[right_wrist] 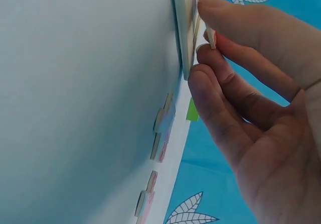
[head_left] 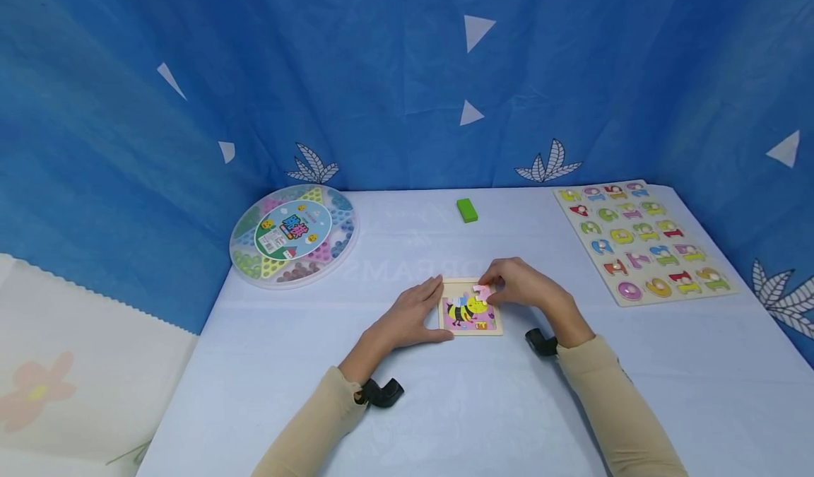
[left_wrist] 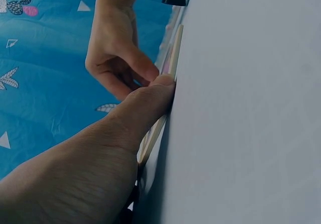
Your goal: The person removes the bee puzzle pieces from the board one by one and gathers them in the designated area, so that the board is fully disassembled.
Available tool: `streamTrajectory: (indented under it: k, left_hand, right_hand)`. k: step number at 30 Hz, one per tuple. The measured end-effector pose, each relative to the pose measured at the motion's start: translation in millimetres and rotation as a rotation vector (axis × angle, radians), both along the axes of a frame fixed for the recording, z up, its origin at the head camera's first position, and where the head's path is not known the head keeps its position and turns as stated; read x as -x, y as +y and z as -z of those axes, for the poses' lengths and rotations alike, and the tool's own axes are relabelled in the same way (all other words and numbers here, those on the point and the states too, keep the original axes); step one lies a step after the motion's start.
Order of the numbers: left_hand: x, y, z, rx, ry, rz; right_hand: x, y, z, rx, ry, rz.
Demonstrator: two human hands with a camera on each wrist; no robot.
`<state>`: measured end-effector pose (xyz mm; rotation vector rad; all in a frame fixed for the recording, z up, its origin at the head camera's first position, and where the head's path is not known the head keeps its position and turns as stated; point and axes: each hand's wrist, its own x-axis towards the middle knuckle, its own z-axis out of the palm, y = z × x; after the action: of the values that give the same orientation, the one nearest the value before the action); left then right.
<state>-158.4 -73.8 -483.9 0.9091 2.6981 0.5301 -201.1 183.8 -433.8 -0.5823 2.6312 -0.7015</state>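
Observation:
A small wooden jigsaw puzzle with a bee picture and a pale frame lies on the white table. My left hand holds its left side, the thumb at the near corner and the fingers at the far one. In the left wrist view that thumb rests on the frame's edge. Over the puzzle's far right corner, my right hand pinches a pink jigsaw piece between thumb and fingers. The right wrist view shows this piece edge-on and tilted, close to the frame.
A green block lies behind the puzzle. The round marble board game sits at the back left, a number puzzle board at the back right. Flat pink and light-blue pieces show in the right wrist view. Blue curtain hangs behind the table.

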Motion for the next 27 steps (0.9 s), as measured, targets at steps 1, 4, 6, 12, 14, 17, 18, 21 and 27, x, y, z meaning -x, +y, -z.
streamTrajectory:
  k: [1,4,6,12,14,17,18,21,27]
  left_hand:
    - [-0.1,-0.1,0.0,0.000,-0.002,0.000]
    - [-0.2,-0.3,-0.1,-0.003,-0.003,0.000]
    - [-0.6,-0.2,-0.3,-0.004,0.001,0.001]
    - [-1.0,0.2,-0.3,-0.003,0.010,0.005]
    - [-0.8,0.2,-0.1,0.000,0.008,0.004]
    - [-0.5,-0.1,0.3,0.000,0.004,0.004]
    - [-0.4,-0.1,0.4,-0.001,0.003,0.003]
    - [-0.1,-0.3,0.8,-0.006,0.005,0.004]
    - [-0.9,-0.5,-0.4,-0.025,0.009,0.012]
  right_hand:
    - [-0.1,0,0.3,0.005,0.000,0.003]
    - [-0.9,1,1.0,0.017,-0.003,0.021]
    - [-1.2,1,1.2,0.023,-0.002,0.032]
    - [-1.5,4,0.8,0.034,0.023,0.041]
    - [-1.8,5,0.6,0.037,0.026,0.043]
    - [-2.3,7,0.7,0.041,0.030,0.036]
    - [-2.6,8,0.7,0.043,0.029,0.032]
    - [-3.2,12,0.7,0.044,0.035,0.018]
    - [-4.3,21,1.0,0.044,0.058,0.009]
